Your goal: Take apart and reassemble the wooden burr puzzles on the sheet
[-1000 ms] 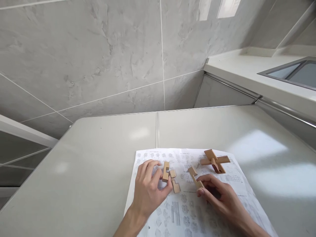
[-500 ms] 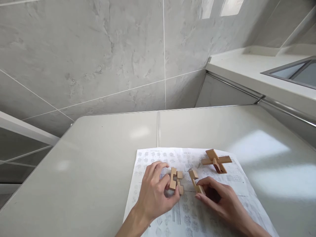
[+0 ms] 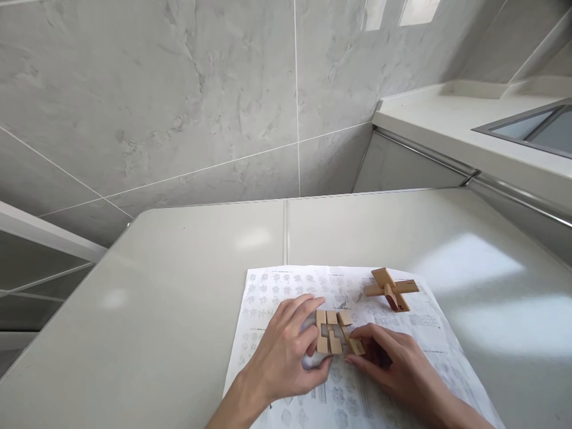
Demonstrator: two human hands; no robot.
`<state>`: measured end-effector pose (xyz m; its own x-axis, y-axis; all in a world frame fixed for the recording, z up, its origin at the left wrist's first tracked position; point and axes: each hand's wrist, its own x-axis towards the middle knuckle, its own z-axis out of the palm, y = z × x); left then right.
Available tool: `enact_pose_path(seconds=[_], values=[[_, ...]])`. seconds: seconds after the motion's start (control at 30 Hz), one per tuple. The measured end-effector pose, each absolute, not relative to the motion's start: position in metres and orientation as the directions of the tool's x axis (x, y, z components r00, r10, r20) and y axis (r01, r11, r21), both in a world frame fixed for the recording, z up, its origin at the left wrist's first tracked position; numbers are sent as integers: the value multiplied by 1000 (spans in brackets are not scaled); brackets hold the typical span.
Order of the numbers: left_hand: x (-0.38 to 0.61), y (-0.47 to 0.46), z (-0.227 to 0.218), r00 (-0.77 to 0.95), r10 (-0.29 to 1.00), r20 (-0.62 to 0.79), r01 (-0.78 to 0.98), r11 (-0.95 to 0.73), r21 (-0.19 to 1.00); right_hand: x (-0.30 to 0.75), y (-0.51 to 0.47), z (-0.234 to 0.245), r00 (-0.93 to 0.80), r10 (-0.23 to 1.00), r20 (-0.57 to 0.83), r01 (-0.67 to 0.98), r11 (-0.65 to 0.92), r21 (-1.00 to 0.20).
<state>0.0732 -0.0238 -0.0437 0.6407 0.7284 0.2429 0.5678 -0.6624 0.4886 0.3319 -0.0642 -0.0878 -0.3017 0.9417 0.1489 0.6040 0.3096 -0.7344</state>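
Three notched wooden puzzle pieces lie side by side on the printed sheet: a left notched piece (image 3: 321,344), a middle notched piece (image 3: 335,343) and a right notched piece (image 3: 345,319). My left hand (image 3: 288,351) is beside the left piece. Its index fingertip is at that piece's left edge and its thumb just below, with another finger stretched out above. Between thumb and fingers, my right hand (image 3: 393,357) grips the lower end of the right piece, which is slightly tilted against the others. Beyond my right hand stands a wooden cross-shaped puzzle assembly (image 3: 391,290) with numbers marked on it.
Under the pieces is a white instruction sheet (image 3: 259,325) with small printed diagrams. It lies on a glossy pale table (image 3: 192,310) with a seam (image 3: 286,232). A grey tiled wall (image 3: 223,101) rises behind, and a white counter (image 3: 429,119) is at right.
The left piece has turned from upright to flat, in line with the middle one. My right hand has brought the right piece leftward, close to them. My left hand's grip has loosened.
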Motion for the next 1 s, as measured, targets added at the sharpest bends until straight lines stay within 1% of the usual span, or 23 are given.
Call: enact_pose_path(seconds=[0.2, 0.37, 0.53, 0.77, 0.87, 1.0], values=[[74, -24, -43, 659, 728, 188, 567, -645, 512, 332, -64, -88, -337, 923, 189, 607, 366, -705], [79, -24, -45, 643, 732, 227, 543, -644, 538, 332, -62, -88, -367, 901, 230, 610, 420, -672], [81, -26, -46, 618, 746, 249, 511, -622, 594, 332, -62, -87, -411, 887, 213, 616, 442, -652], [82, -28, -44, 584, 795, 162, 521, -520, 677, 331, -61, -85, -426, 870, 248, 594, 476, -649], [83, -29, -43, 579, 804, 136, 530, -498, 686, 331, -60, -83, -427, 870, 247, 585, 474, -659], [85, -30, -45, 580, 800, 154, 535, -516, 668, 331, -60, -83, -438, 864, 250, 564, 480, -672]])
